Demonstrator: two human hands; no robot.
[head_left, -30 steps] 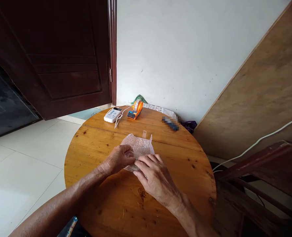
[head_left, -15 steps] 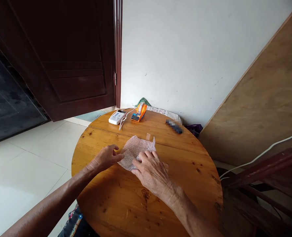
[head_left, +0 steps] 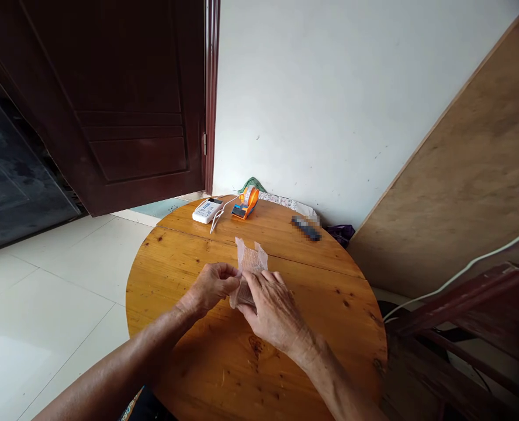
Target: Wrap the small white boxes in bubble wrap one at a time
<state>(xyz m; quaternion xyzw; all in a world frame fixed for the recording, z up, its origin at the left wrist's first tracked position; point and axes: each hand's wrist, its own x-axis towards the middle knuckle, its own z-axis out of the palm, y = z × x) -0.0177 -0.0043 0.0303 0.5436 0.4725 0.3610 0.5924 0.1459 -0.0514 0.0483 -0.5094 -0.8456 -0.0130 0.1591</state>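
A piece of bubble wrap (head_left: 252, 259), folded into a narrow bundle, lies near the middle of the round wooden table (head_left: 167, 257). Its far end sticks up in two loose flaps. My left hand (head_left: 213, 286) pinches the wrap's left edge between thumb and fingers. Across the right side of the bundle lies my right hand (head_left: 273, 304), its fingers wrapped over the top and its thumb at the near side. What is inside the wrap is hidden.
At the table's far side are a white power strip (head_left: 207, 211) with its cable, an orange tape dispenser (head_left: 245, 203) and a blurred dark object (head_left: 306, 228). Behind stand a wall and a dark red door (head_left: 141, 152).
The bubble wrap, spread out to the left before, is now folded over into a narrower bundle. My left hand has moved right and closed on its edge.
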